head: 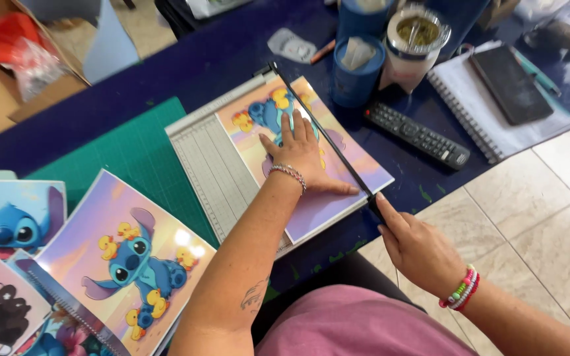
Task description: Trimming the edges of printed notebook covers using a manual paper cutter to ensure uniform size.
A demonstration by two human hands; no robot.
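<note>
On the blue table [186, 59], a glossy cartoon print [338, 198] was held flat on the grey bed of a paper trimmer [209, 161] by the left hand [301, 151], palm down and fingers spread, with nothing gripped. The trimmer's black cutting arm [321, 132] was laid across the print, its long axis running from the hinge at the far left to the handle at the near right edge of the table. That handle was pinched by the right hand [417, 247], closed around its end, so the blade's free end lay nearer the right hand while the sheet itself lay under the left. The pressing hand was kept just to the left of the blade line, the thumb stretched close alongside it; whether it touched the arm could not be told. A strip of the print was left showing to the right of the arm. A green cutting mat [133, 151] was seen to the left of the trimmer, with further cartoon prints [126, 264] stacked at the near left. A remote control [417, 135], two blue tubes [357, 69] and a spiral notebook [489, 112] were set on the far right.
</note>
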